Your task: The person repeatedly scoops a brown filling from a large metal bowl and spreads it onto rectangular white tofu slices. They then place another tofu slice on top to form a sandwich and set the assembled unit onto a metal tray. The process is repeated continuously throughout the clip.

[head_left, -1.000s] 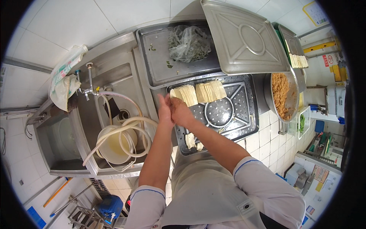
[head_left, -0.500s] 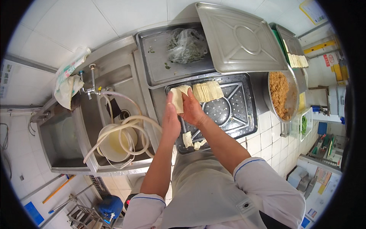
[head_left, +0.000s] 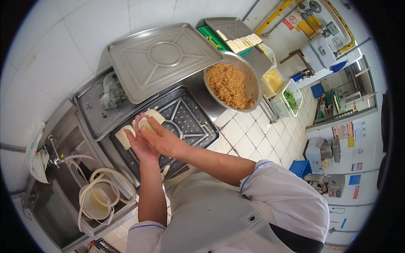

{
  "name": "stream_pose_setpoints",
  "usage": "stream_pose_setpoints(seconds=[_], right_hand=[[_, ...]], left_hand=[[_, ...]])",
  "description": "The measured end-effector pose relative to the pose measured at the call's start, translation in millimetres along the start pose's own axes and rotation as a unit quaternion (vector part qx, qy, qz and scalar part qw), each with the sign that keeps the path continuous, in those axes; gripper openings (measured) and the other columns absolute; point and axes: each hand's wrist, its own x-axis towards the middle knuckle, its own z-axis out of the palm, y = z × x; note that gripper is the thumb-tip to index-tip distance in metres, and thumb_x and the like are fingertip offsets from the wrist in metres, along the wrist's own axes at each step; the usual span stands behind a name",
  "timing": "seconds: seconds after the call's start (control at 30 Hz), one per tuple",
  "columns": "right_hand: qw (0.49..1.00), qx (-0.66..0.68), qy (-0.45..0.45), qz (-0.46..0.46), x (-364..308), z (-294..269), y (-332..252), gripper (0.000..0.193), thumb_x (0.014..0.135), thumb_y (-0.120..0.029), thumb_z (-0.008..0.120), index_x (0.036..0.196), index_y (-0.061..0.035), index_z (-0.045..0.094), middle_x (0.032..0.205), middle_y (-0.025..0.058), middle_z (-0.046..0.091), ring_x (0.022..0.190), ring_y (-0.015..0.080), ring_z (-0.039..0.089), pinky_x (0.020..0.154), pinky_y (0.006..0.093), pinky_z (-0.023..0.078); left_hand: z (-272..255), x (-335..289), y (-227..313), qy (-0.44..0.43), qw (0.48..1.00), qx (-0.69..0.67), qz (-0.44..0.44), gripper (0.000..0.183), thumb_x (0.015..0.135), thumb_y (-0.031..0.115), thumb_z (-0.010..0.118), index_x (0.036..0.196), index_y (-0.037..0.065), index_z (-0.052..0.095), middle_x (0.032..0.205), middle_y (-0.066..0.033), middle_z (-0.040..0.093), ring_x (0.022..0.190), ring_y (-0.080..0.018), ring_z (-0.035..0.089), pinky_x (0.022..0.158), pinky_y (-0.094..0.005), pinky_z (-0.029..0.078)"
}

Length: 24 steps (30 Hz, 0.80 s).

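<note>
A thin pale sheet [head_left: 144, 123] lies between my hands above a dark perforated tray [head_left: 198, 110]. My left hand [head_left: 142, 145] is palm up under the sheet, its fingers pointing away from me. My right hand [head_left: 163, 137] lies across the left palm, its fingers on the sheet; brownish bits stick to it. Beside my left fingers rests one pale stack of sheets [head_left: 125, 137] on the tray. Another stack [head_left: 155, 115] sits just beyond the right fingers, partly hidden. Pale scraps [head_left: 165, 171] lie at the tray's near edge.
A large metal bowl of brown crumbly filling [head_left: 230, 86] stands to the right. An upturned metal tray [head_left: 164, 57] overlaps a tray with a bag of greens [head_left: 113, 92]. At left is a sink with a coiled hose [head_left: 97, 192]. Bins of greens [head_left: 290, 99] stand farther right.
My view has turned to the right, bringing the bowl nearer the middle. Both hands were around a pale stack; now they hold a sheet between them, the right hand laid over the left palm.
</note>
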Motion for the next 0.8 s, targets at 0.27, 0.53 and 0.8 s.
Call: stream_pose_setpoints(seconds=[0.27,0.53,0.8], right_hand=[[0.925,-0.343,0.162,-0.017,14.1,-333.1,111.2,0.050,0.104,-0.033,0.062,0.144,-0.0024,0.063,0.135,0.0231,0.071,0.120,0.0441,0.069,0.107,0.0489,0.052],[0.795,-0.579,-0.057,0.172,20.5,-571.8,261.9,0.024,0.092,-0.012,0.061,0.099,-0.0026,0.082,0.104,0.0218,0.079,0.101,0.0380,0.077,0.087,0.0476,0.062],[0.920,-0.369,-0.034,0.130,21.2,-565.5,280.4,0.019,0.082,-0.013,0.077,0.096,-0.0004,0.080,0.090,0.0164,0.079,0.083,0.0298,0.076,0.074,0.0418,0.060]], left_hand=[[31.8,28.5,-173.7,0.203,0.972,0.040,-0.112,0.060,0.114,0.046,0.039,0.135,-0.008,0.052,0.144,-0.0225,0.057,0.138,-0.0401,0.054,0.123,-0.0676,0.036],[94.8,73.7,-353.9,0.157,0.963,0.065,-0.209,0.064,0.110,0.029,0.045,0.150,-0.020,0.038,0.152,-0.0356,0.051,0.144,-0.0470,0.050,0.128,-0.0579,0.036],[111.9,77.1,-424.0,0.112,0.947,0.156,-0.258,0.063,0.112,0.040,0.047,0.146,-0.013,0.048,0.150,-0.0291,0.057,0.140,-0.0412,0.055,0.123,-0.0523,0.043]])
